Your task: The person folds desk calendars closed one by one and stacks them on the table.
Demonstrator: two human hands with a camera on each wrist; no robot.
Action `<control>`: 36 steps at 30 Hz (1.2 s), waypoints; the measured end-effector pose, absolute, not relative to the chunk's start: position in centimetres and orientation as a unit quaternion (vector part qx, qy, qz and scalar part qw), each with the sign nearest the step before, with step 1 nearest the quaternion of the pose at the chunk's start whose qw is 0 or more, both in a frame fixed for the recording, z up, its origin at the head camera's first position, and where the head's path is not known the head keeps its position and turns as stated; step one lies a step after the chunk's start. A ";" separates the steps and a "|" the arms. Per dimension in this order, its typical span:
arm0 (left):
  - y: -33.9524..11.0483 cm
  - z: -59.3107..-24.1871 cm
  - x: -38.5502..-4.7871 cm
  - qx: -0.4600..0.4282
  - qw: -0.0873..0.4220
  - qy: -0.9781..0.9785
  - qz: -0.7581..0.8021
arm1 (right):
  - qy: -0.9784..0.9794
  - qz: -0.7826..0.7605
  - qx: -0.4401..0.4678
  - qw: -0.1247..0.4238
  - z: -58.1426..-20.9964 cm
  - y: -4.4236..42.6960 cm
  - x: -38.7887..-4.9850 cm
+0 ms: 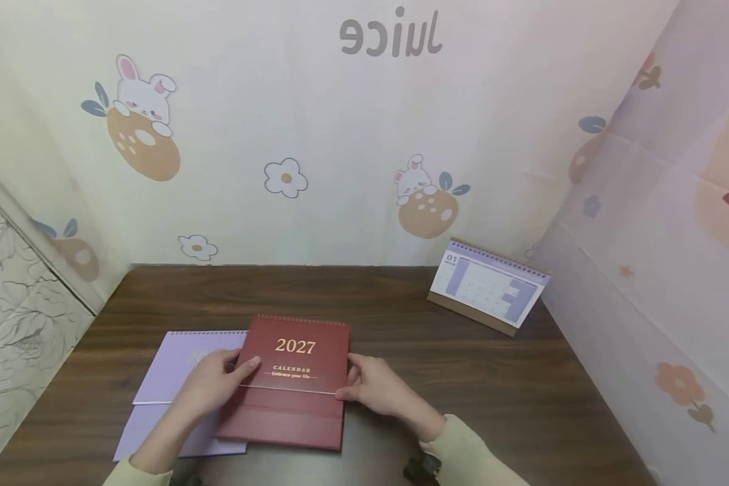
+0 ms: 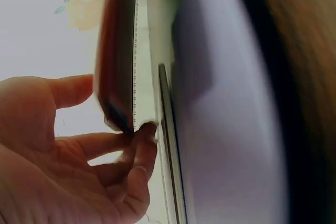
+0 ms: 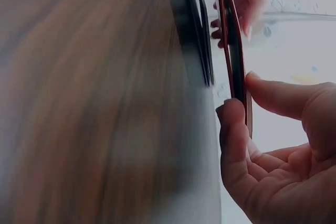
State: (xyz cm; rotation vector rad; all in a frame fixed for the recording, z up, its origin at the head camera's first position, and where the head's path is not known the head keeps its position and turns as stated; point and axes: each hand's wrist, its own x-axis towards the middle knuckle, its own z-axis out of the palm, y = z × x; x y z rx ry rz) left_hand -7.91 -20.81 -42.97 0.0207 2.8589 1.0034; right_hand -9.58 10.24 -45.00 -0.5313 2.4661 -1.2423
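Observation:
Both hands hold a dark red 2027 desk calendar [image 1: 291,381] with a spiral along its top and a pale elastic band across its cover. The left hand [image 1: 211,381] grips its left edge, thumb on the front and fingers behind. At the right edge, the right hand [image 1: 376,388] pinches it between thumb and fingers. In both wrist views the red calendar is raised off the surface. Beneath it and to the left lies a lilac spiral calendar [image 1: 158,378] with a similar band, partly hidden by the left hand and the red calendar.
An opened lilac-and-white calendar [image 1: 489,287] stands at the back right of the dark wooden table [image 1: 462,378], showing a page marked 01. A printed curtain [image 1: 340,121] with rabbits and flowers hangs behind the table and along its right side.

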 end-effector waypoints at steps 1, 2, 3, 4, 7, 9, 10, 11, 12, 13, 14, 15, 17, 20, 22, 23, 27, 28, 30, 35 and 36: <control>-21.2 -43.0 -7.8 0.003 0.052 0.945 0.322 | 0.863 -0.439 -0.184 0.166 -45.0 9.7 -9.6; -21.5 -43.1 -7.7 -0.001 0.048 0.948 0.314 | 0.862 -0.442 -0.182 0.168 -45.1 9.2 -9.6; -21.8 -43.1 -7.7 -0.005 0.045 0.951 0.307 | 0.860 -0.446 -0.182 0.169 -45.1 8.7 -9.7; -22.2 -43.2 -7.6 -0.011 0.043 0.953 0.300 | 0.858 -0.449 -0.183 0.170 -45.2 8.2 -9.7; -23.1 -43.1 -7.3 -0.023 0.043 0.955 0.293 | 0.852 -0.456 -0.184 0.178 -45.4 6.9 -9.8; -23.7 -43.1 -7.1 -0.027 0.043 0.957 0.287 | 0.849 -0.458 -0.187 0.186 -45.5 6.2 -9.7; -23.9 -43.1 -6.9 -0.029 0.044 0.958 0.283 | 0.848 -0.458 -0.188 0.190 -45.5 5.8 -9.6; -24.2 -43.1 -6.8 -0.030 0.045 0.958 0.281 | 0.847 -0.458 -0.189 0.193 -45.5 5.5 -9.6; -24.4 -43.1 -6.7 -0.029 0.045 0.959 0.277 | 0.848 -0.455 -0.191 0.195 -45.5 5.2 -9.5; -24.6 -43.2 -6.6 -0.029 0.043 0.961 0.273 | 0.848 -0.453 -0.192 0.197 -45.5 4.9 -9.5; -24.8 -43.2 -6.5 -0.030 0.043 0.962 0.269 | 0.847 -0.452 -0.196 0.200 -45.4 4.6 -9.5; -25.0 -43.3 -6.4 -0.031 0.043 0.962 0.267 | 0.847 -0.451 -0.197 0.202 -45.2 4.2 -9.4; -25.5 -43.3 -6.2 -0.031 0.042 0.963 0.263 | 0.846 -0.449 -0.199 0.208 -45.1 3.6 -9.4; -26.3 -43.3 -6.0 -0.031 0.044 0.966 0.252 | 0.846 -0.443 -0.200 0.220 -44.7 2.7 -9.4; -26.8 -43.4 -6.0 -0.025 0.038 0.969 0.241 | 0.848 -0.438 -0.198 0.224 -44.6 2.2 -9.5; -27.0 -43.4 -6.1 -0.020 0.033 0.971 0.235 | 0.850 -0.434 -0.198 0.225 -44.5 2.1 -9.5; -27.6 -43.8 -6.5 -0.009 0.018 0.974 0.224 | 0.857 -0.421 -0.194 0.226 -44.3 1.5 -9.7; -27.7 -43.8 -6.6 -0.008 0.017 0.975 0.223 | 0.859 -0.416 -0.194 0.227 -44.3 1.3 -9.8; -27.9 -44.0 -6.8 -0.009 0.015 0.975 0.222 | 0.862 -0.410 -0.195 0.227 -44.2 1.1 -9.9; -28.4 -44.0 -7.0 -0.018 0.010 0.974 0.225 | 0.863 -0.402 -0.202 0.229 -43.9 0.3 -10.1; -28.5 -44.0 -7.0 -0.019 0.008 0.973 0.229 | 0.863 -0.400 -0.204 0.230 -43.8 0.1 -10.1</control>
